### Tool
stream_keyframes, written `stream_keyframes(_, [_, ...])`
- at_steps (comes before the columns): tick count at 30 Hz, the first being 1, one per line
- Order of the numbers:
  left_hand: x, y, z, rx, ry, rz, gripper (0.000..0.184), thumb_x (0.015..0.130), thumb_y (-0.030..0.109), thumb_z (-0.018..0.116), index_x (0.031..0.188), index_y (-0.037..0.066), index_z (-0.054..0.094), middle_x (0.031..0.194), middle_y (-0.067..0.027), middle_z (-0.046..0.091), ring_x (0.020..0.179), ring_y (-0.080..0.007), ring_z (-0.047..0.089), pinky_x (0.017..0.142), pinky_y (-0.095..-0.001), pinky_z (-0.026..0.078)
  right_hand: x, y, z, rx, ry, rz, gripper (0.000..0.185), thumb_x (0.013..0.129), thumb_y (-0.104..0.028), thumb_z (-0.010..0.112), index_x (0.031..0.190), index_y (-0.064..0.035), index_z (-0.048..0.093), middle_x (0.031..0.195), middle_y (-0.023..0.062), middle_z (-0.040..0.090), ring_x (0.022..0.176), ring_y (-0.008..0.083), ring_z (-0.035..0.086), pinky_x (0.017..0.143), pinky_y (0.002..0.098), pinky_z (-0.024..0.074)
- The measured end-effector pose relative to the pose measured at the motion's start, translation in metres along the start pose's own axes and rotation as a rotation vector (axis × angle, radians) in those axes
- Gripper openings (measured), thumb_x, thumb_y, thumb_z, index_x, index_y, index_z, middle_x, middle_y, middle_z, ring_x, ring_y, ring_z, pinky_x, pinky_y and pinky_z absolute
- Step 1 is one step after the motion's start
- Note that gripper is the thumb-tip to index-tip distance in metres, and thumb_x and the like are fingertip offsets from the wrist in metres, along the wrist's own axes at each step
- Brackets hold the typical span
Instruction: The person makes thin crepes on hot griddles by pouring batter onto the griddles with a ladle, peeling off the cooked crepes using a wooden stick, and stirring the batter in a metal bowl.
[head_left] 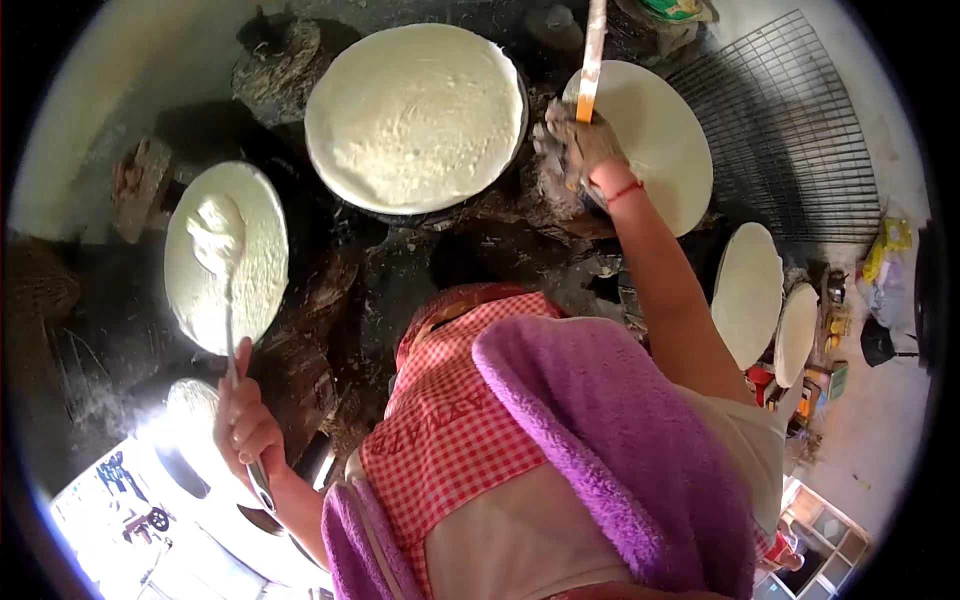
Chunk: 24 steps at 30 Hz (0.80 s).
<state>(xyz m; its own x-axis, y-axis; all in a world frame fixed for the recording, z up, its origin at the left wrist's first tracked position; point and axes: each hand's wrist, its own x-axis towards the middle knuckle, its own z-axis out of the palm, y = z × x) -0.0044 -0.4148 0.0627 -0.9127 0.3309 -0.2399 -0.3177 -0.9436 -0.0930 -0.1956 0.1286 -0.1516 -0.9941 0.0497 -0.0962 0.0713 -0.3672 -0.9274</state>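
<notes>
The ladle point(229, 300) is gripped by its handle in the left hand point(247, 420), its batter-laden bowl positioned over the left griddle point(284, 250); a pale, orange-banded flat tool point(592, 60) is held in the gloved right hand point(585, 150), beside the right griddle point(707, 160).

Ladle point(229, 300): glossy metal handle; left batter point(262, 232): wet, rough; right batter point(665, 140): smooth, matt; towel point(625, 430), near: fluffy cloth; apron point(465, 378): matt cloth; rack point(800, 130), far right: metal wire
</notes>
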Motion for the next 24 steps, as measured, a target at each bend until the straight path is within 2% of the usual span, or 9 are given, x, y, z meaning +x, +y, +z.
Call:
stream_keyframes(3, [0.013,-0.017,-0.008,-0.116,0.052,0.063,0.052,0.105,0.019,0.021,0.149,-0.001,0.0,0.078,-0.0047,0.036,0.047,-0.0089,0.034,0.04,-0.0245,0.036,0.068,-0.013,0.001,-0.362,0.024,0.053,0.09,0.074,-0.038,0.076,0.144,-0.0035,0.03,0.146,0.0087,0.039,0.127,0.0269,0.048,0.102,0.0416,0.0474])
stream_keyframes(5, [0.013,-0.031,-0.01,-0.141,0.049,0.119,0.053,0.105,0.019,0.021,0.149,-0.001,0.0,0.077,-0.0044,0.036,0.047,-0.0083,0.034,0.04,-0.0241,0.036,0.106,-0.063,0.042,-2.155,-0.396,0.185,0.103,0.06,-0.041,0.085,0.145,-0.0116,0.035,0.153,0.0075,0.028,0.139,0.0216,0.031,0.114,0.0368,0.032])
stream_keyframes(7, [0.014,-0.039,-0.008,-0.173,0.038,0.177,0.053,0.105,0.019,0.022,0.149,-0.001,0.0,0.077,-0.004,0.036,0.046,-0.0077,0.034,0.04,-0.0238,0.036,0.157,-0.039,0.02,-2.063,-0.345,-0.107,0.099,0.05,-0.039,0.09,0.139,-0.0226,0.048,0.156,0.0038,0.023,0.143,0.0205,0.022,0.115,0.0274,0.0276])
stream_keyframes(10, [0.015,-0.039,-0.005,-0.099,0.083,0.239,0.053,0.105,0.019,0.022,0.149,0.0,-0.001,0.076,-0.0036,0.035,0.045,-0.0056,0.032,0.037,-0.0212,0.034,0.191,-0.045,0.047,-1.754,-0.274,-0.302,0.053,0.081,-0.014,0.066,0.132,-0.0233,0.055,0.152,0.0004,0.033,0.133,0.0255,0.041,0.111,0.0318,0.034])
stream_keyframes(14, [0.016,-0.032,-0.006,-0.088,0.077,0.264,0.053,0.105,0.019,0.022,0.149,0.0,-0.002,0.075,-0.0036,0.035,0.044,-0.0058,0.032,0.036,-0.0209,0.034,0.234,-0.044,0.076,-1.804,-0.339,-0.06,0.049,0.083,-0.018,0.068,0.13,-0.024,0.057,0.134,0.0069,0.055,0.115,0.0293,0.058,0.099,0.0339,0.0469])
stream_keyframes(17, [0.015,-0.027,-0.008,-0.106,0.031,0.267,0.054,0.105,0.018,0.022,0.149,0.0,-0.002,0.076,-0.0039,0.036,0.044,-0.006,0.032,0.036,-0.0207,0.034,0.232,-0.068,0.128,-1.557,0.166,0.422,0.05,0.079,-0.024,0.074,0.126,-0.0282,0.06,0.12,0.0075,0.064,0.095,0.0276,0.068,0.08,0.0369,0.0562])
stream_keyframes(21, [0.006,-0.019,-0.013,-0.137,0.04,0.26,0.054,0.104,0.017,0.023,0.149,0.001,-0.003,0.076,-0.0044,0.037,0.045,-0.0057,0.033,0.036,-0.0202,0.034,0.186,-0.121,0.136,-2.038,-0.443,0.064,0.041,0.085,-0.021,0.063,0.126,-0.0206,0.059,0.112,0.0112,0.067,0.096,0.0291,0.067,0.08,0.0406,0.0547])
stream_keyframes(23, [0.001,-0.013,-0.019,-0.159,0.011,0.262,0.054,0.104,0.017,0.024,0.149,0.001,-0.002,0.076,-0.0043,0.037,0.045,-0.0056,0.033,0.035,-0.0196,0.033,0.143,-0.152,0.183,-0.955,0.311,0.295,0.05,0.076,-0.016,0.076,0.12,0.0017,0.058,0.09,0.0212,0.063,0.057,0.0323,0.063,0.032,0.046,0.0433])
stream_keyframes(24, [-0.001,-0.011,-0.019,-0.176,0.015,0.258,0.054,0.104,0.017,0.024,0.149,0.001,-0.001,0.076,-0.004,0.037,0.045,-0.0058,0.033,0.035,-0.0194,0.032,0.129,-0.161,0.193,-0.932,0.305,0.248,0.047,0.076,-0.013,0.076,0.117,0.0023,0.059,0.087,0.02,0.063,0.057,0.0317,0.062,0.034,0.0456,0.043])
